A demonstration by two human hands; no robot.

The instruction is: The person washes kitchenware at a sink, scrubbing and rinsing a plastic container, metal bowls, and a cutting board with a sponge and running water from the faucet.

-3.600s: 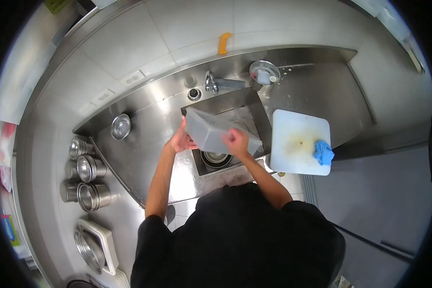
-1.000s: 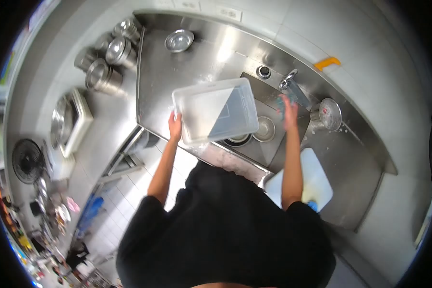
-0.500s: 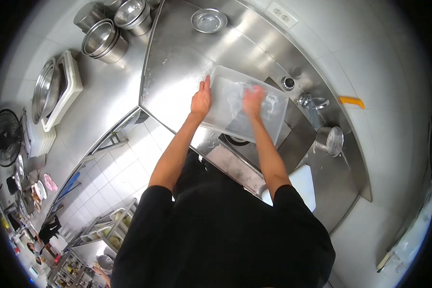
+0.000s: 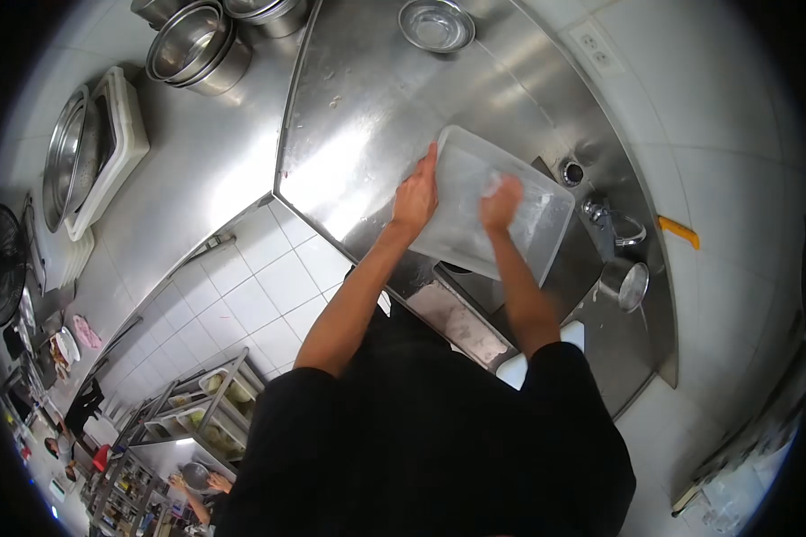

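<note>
A translucent plastic bin (image 4: 466,234) lies tilted across the sink area of the steel counter, with whitish wet streaks inside it. My left hand (image 4: 416,195) grips the bin's left wall, its fingers lying along the rim. Inside the bin is my right hand (image 4: 501,204), closed and pressed near the bottom. A small whitish thing shows at its fingers, too blurred to name. Just right of the bin stand a faucet (image 4: 631,231) and a steel pot (image 4: 625,285). Beneath the bin's near side, a pinkish-grey rectangular block or tray (image 4: 461,319) is partly visible.
A shallow metal bowl (image 4: 436,27) sits at the counter's back. Stacked steel pots (image 4: 192,49) and a white tub (image 4: 121,148) line the left counter. A yellow-handled tool (image 4: 679,233) is by the right wall. Another person's hands hold a metal bowl (image 4: 195,476) at lower left.
My right hand has shifted slightly within the bin, still blurred. My left hand stays on the bin's left wall. The whole view has swung, so the bin appears farther right.
</note>
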